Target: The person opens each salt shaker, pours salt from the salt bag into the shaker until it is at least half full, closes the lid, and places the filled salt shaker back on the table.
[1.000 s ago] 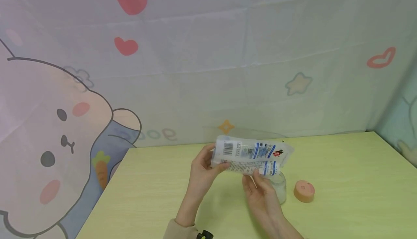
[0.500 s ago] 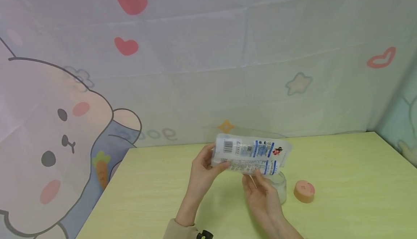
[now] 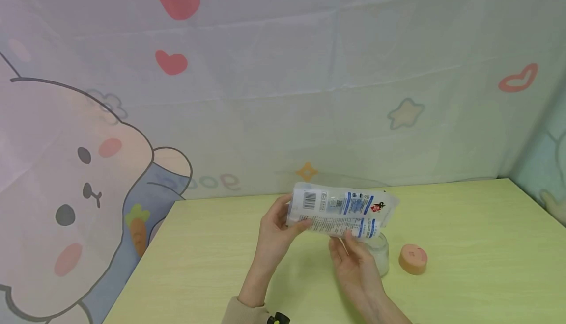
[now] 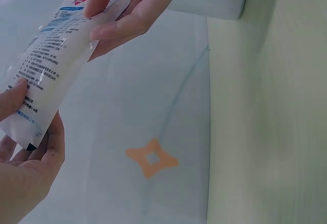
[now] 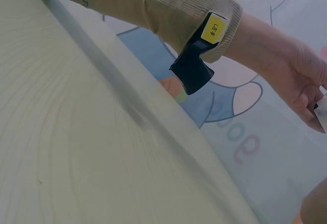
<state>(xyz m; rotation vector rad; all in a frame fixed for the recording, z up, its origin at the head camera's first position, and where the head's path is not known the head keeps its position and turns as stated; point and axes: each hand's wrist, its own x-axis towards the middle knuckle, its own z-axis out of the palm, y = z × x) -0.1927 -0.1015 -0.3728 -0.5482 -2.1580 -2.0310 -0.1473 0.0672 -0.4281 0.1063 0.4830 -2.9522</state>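
Observation:
A white plastic bag [image 3: 336,211] with a barcode, blue bars and small print lies sideways in the air between both hands. My left hand [image 3: 275,238] grips its left end, thumb on the printed face and fingers behind. At the lower right edge, my right hand [image 3: 357,271] holds the bag between thumb and fingers. Behind that hand stands a clear jar [image 3: 382,259] with whitish contents, its rim partly covered by the bag. The left wrist view shows the bag [image 4: 56,60] looking full. Only a corner of it appears beside the left hand [image 5: 294,76] in the right wrist view.
A round orange lid [image 3: 413,259] lies on the pale yellow-green table [image 3: 477,245], right of the jar. Behind the table's back edge hangs a printed cloth [image 3: 265,93]. A black wrist mount [image 3: 278,318] sits at the left beige sleeve [image 3: 248,311].
The printed face of the bag tilts very slightly back and forth. Both hands keep their hold in nearly the same place; jar and lid have not moved.

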